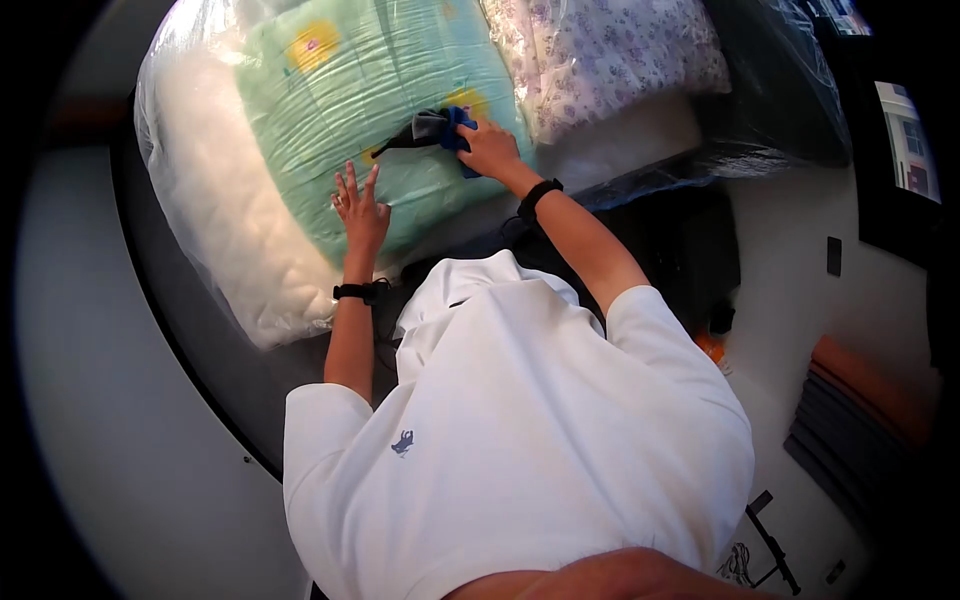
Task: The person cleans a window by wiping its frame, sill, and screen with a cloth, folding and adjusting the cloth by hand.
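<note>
gripping dark cloth [430, 128], the right hand [488, 150] is over a green quilt [375, 85], left hand [363, 212] spread, clear plastic [190, 28] wrapping white bedding [225, 190].

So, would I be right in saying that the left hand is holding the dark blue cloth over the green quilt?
Not quite: it is the right hand that holds the dark blue cloth over the green quilt, as the head view shows; the left hand is open.

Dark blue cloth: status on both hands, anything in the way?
Right hand gripping dark blue cloth. Left hand open at green quilt. Cloth over quilt. Nothing visibly blocking.
</note>
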Available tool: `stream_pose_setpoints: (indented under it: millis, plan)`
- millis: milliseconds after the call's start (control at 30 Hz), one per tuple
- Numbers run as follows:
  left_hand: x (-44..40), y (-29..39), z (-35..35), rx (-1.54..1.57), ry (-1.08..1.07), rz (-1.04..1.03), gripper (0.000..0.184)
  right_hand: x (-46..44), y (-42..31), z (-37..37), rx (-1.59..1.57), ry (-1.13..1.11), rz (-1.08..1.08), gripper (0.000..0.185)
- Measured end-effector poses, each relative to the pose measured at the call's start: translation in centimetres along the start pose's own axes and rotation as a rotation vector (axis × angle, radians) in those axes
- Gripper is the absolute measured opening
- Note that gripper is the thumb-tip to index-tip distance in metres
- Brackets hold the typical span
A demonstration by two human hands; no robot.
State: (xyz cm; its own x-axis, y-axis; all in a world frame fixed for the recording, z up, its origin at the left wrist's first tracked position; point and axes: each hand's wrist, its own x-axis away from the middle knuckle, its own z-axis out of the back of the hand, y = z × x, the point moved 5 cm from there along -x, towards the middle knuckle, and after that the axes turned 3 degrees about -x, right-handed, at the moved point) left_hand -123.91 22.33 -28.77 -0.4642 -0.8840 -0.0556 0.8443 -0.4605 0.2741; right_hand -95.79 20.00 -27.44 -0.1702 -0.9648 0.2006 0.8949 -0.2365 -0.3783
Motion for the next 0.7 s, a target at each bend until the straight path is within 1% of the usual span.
stream_pose_setpoints:
  millis: [33,67,100,133,167,200,233,267,300,333,367,400,433,467,500,533,567,600,633,667,700]
  plan:
    - [0.7,0.8,0.2,-0.023,0.007,0.017,0.080,-0.1,1.8,0.2,-0.093,-0.075,-0.089,0.052]
    - [0.8,1.7,0.3,-0.045,-0.003,0.104,0.079,-0.3,2.9,1.1,-0.106,-0.068,-0.059,0.052]
    - [0.1,2.6,0.4,-0.065,-0.002,0.181,0.077,-0.6,4.6,1.5,-0.155,-0.093,-0.118,0.055]
    - [0.0,3.6,0.3,-0.090,0.014,0.174,0.077,-0.5,6.4,1.5,-0.212,-0.123,-0.191,0.059]
    - [0.1,4.2,0.0,-0.080,0.040,0.245,0.076,-0.8,7.6,2.1,-0.230,-0.107,-0.178,0.059]
    - [-0.4,5.1,-0.1,-0.061,0.069,0.323,0.076,-1.2,9.2,2.6,-0.289,-0.112,-0.261,0.061]
    - [-1.0,6.4,-0.1,-0.073,0.082,0.334,0.076,-1.6,11.1,2.3,-0.344,-0.129,-0.342,0.065]
    - [-1.6,8.0,-0.3,-0.049,0.107,0.304,0.074,-2.2,12.6,2.2,-0.348,-0.133,-0.321,0.065]
    - [-1.8,9.5,-0.2,-0.024,0.128,0.276,0.073,-2.8,14.7,1.0,-0.418,-0.131,-0.355,0.070]
    - [-2.2,10.9,0.0,-0.032,0.138,0.294,0.073,-3.5,16.0,0.1,-0.486,-0.127,-0.389,0.075]
    - [-3.3,12.9,-0.1,0.097,0.114,0.195,0.074,-4.0,16.2,-0.4,-0.474,-0.199,-0.343,0.079]
    - [-4.3,15.0,-0.3,0.227,0.087,0.092,0.076,-4.1,15.7,-0.6,-0.467,-0.195,-0.329,0.071]
    - [-5.2,16.8,0.0,0.230,0.094,0.108,0.076,-4.5,14.9,-1.1,-0.557,-0.165,-0.277,0.066]
    - [-6.1,18.7,-0.1,0.303,0.025,0.067,0.080,-5.0,14.1,-1.5,-0.645,-0.136,-0.223,0.061]
    - [-7.1,20.2,-0.1,0.377,-0.039,0.025,0.084,-5.5,12.3,-0.6,-0.833,-0.286,-0.094,0.054]
    - [-7.6,20.9,0.0,0.384,-0.033,0.046,0.084,-5.4,10.6,-0.2,-1.018,-0.446,0.030,0.048]
    - [-8.0,21.3,0.0,0.555,-0.040,0.098,0.090,-5.5,9.1,-0.1,-0.997,-0.545,0.113,0.040]
    - [-8.9,21.4,-0.4,0.727,-0.042,0.141,0.097,-5.2,7.7,1.0,-0.866,-0.481,0.298,0.040]
    - [-10.1,20.8,-0.7,0.845,0.012,0.145,0.103,-5.4,6.8,1.6,-0.891,-0.605,0.248,0.039]
    - [-10.7,20.0,-0.7,0.785,0.099,0.168,0.088,-5.5,6.2,2.4,-0.913,-0.723,0.190,0.038]
    - [-10.8,18.9,-0.7,0.665,0.117,0.241,0.076,-5.6,5.9,3.7,-0.993,-0.670,0.173,0.040]
